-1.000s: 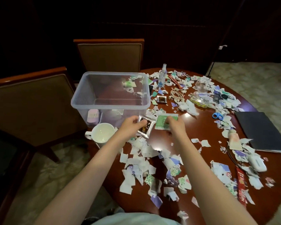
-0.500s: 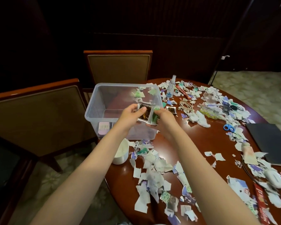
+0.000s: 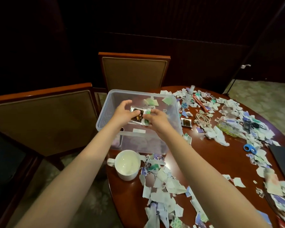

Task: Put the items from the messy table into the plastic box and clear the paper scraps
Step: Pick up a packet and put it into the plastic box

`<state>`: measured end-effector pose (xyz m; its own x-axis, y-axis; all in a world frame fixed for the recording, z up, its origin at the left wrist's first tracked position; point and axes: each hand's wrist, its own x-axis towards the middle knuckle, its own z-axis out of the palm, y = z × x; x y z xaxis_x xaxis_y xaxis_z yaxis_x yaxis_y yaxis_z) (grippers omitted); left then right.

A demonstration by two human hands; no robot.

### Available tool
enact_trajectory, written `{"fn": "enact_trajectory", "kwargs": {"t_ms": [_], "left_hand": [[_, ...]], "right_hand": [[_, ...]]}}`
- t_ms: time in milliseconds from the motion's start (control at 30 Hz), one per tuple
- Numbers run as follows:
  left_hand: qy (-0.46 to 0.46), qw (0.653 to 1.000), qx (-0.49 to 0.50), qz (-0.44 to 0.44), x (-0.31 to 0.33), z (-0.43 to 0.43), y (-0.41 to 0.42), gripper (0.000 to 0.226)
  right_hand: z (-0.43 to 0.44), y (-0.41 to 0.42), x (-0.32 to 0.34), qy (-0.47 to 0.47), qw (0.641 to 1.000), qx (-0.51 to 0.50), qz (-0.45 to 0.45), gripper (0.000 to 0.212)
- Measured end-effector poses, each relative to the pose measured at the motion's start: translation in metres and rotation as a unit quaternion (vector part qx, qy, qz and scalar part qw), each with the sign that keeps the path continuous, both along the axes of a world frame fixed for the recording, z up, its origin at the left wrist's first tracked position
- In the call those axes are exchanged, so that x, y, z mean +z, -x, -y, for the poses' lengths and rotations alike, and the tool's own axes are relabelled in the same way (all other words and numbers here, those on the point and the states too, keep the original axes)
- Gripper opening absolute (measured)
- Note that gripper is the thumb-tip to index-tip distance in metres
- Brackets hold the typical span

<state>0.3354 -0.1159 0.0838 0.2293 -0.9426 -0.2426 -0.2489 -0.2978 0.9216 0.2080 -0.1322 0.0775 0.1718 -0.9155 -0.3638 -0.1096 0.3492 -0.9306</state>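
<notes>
Head view:
- Both hands are over the open plastic box (image 3: 104, 111), inside its rim line, well above the floor of the box
- Left hand (image 3: 124, 113) grips a silver packet (image 3: 137, 116) with dark contents: thumb across its near face, upper fingers lifted and loosely curled
- Right hand (image 3: 156, 120) pinches a green packet (image 3: 147, 112) at its edge, fingers curled; the two packets touch or overlap between the hands
- Box's near wall sits just under both wrists, its right wall just right of the right hand
- White mug (image 3: 127, 164) stands below the left forearm, near the table (image 3: 220, 160) edge
- Paper scraps (image 3: 161, 183) lie thick between the forearms
- Right of the right hand: a second silver packet (image 3: 186, 122), a coiled cable (image 3: 202, 118), then blue scissors (image 3: 250, 148) well apart
- Bare wood shows right of the right forearm
- Chair (image 3: 133, 71) backs stand past and left of the box
</notes>
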Motion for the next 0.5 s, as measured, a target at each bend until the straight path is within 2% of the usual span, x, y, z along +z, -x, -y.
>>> {"fn": "enact_trajectory", "kwargs": {"t_ms": [100,200,333,500], "left_hand": [[-0.018,0.998,-0.038,0.041,0.000,0.020,-0.018,0.034],[-0.045,0.996,-0.039,0.060,-0.008,0.041,-0.032,0.028],[-0.057,0.988,-0.043,0.139,-0.026,0.069,-0.047,0.023],[-0.095,0.968,-0.052,0.227,-0.054,0.094,-0.054,0.026]], "right_hand": [[0.021,-0.016,-0.009,-0.019,0.999,0.003,-0.033,0.027],[0.039,-0.031,-0.021,-0.042,0.997,0.016,-0.059,0.011],[0.059,-0.046,-0.031,-0.113,0.992,0.027,-0.046,0.022],[0.078,-0.057,-0.034,-0.156,0.979,0.088,-0.097,0.025]]}}
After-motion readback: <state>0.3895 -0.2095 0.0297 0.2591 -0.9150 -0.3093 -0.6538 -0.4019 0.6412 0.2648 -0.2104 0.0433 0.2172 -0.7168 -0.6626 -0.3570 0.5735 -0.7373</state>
